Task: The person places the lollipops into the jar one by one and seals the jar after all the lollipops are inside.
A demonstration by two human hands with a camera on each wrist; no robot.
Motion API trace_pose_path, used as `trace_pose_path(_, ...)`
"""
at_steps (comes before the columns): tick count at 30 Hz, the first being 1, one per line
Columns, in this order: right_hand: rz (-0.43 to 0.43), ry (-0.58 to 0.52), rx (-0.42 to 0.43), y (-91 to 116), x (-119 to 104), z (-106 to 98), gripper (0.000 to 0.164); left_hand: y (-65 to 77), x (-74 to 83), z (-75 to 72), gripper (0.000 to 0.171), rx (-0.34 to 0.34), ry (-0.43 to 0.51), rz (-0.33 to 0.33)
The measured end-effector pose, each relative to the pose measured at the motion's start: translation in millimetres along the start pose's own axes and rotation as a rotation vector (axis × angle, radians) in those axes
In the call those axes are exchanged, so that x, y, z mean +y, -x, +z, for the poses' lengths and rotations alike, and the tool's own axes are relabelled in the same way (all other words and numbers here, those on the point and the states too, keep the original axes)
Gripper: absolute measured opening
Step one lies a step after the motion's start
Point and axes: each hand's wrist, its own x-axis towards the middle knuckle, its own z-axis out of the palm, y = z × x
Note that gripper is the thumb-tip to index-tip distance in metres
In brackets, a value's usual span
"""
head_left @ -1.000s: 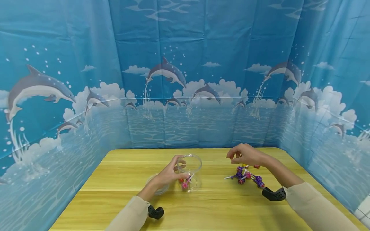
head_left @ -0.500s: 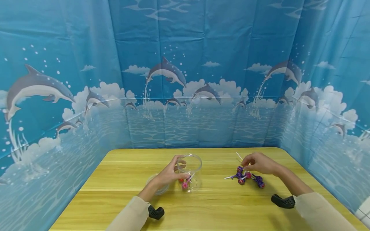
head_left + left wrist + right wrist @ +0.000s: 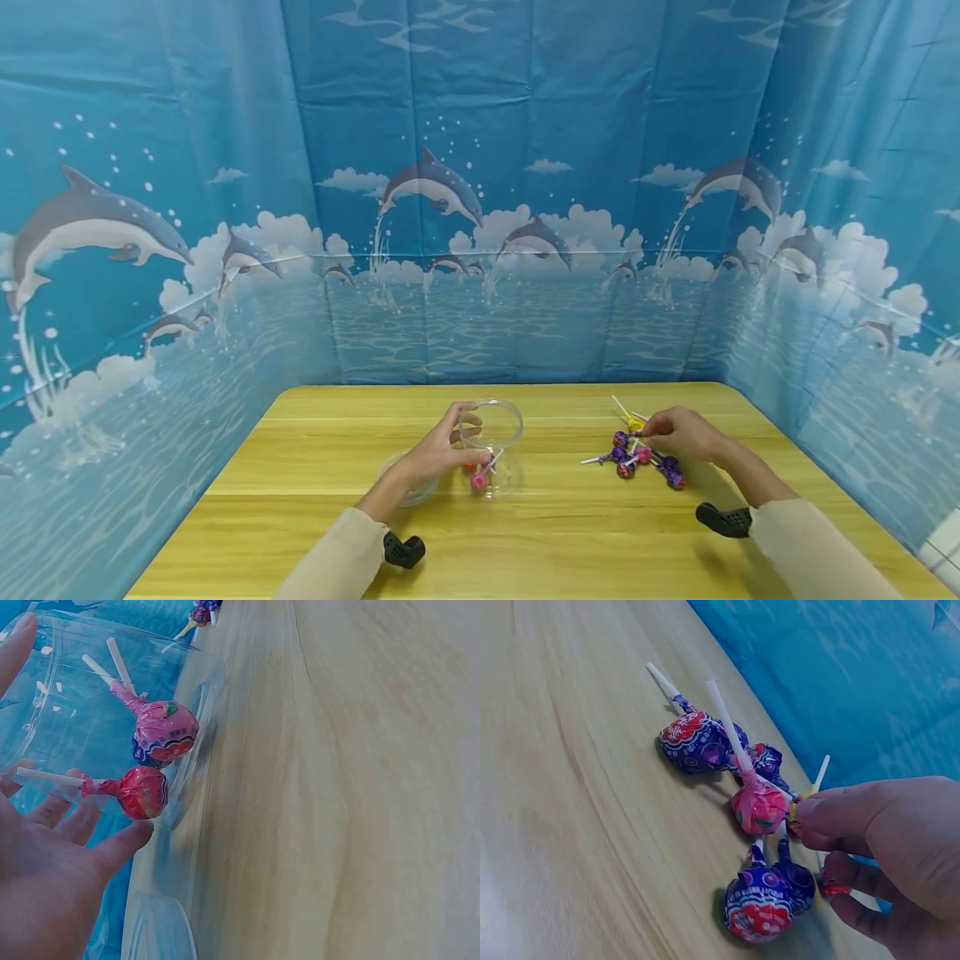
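Note:
My left hand (image 3: 433, 460) grips a clear plastic jar (image 3: 521, 427), thumb low on the near side and fingers round the back. Inside the jar lie a pink lollipop (image 3: 169, 727) and a red lollipop (image 3: 142, 793), plus a blue wrapper behind them. At the pile on the right, my right hand (image 3: 686, 435) has thumb and index fingertips close together beside a yellow lollipop (image 3: 635, 423). Cannot tell whether they pinch a stick. Purple lollipops (image 3: 759, 907) and a pink lollipop (image 3: 759, 808) lie just in front; a red one (image 3: 834, 886) is partly hidden by the fingers.
A clear round lid (image 3: 418, 497) lies on the wooden table (image 3: 525, 542) beside the left wrist, partly behind it. A blue dolphin curtain (image 3: 540, 333) stands along the table's back and sides.
My right hand came down and toward me onto the lollipop pile, then shifted slightly right, uncovering the yellow lollipop and covering the red one. My left hand and the jar stayed in place.

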Motion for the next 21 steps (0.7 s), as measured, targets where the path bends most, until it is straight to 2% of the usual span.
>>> trace_pose_path(8, 0.046, 0.045, -0.008, -10.2, 3.1, 8.4, 0.010, 0.2, -0.5, 0.5, 0.075, -0.002, 0.001, -0.003)
trace_pose_path(13, 0.039, 0.111, -0.009, -12.6, 2.7, 8.7, 0.005, -0.5, -1.8, 0.5, 0.073, -0.006, 0.003, 0.007)
trace_pose_path(21, 0.007, 0.169, 0.001, -10.0, 3.8, 4.0, 0.007, -0.5, -2.1, -0.7, 0.077, -0.006, 0.007, 0.009)
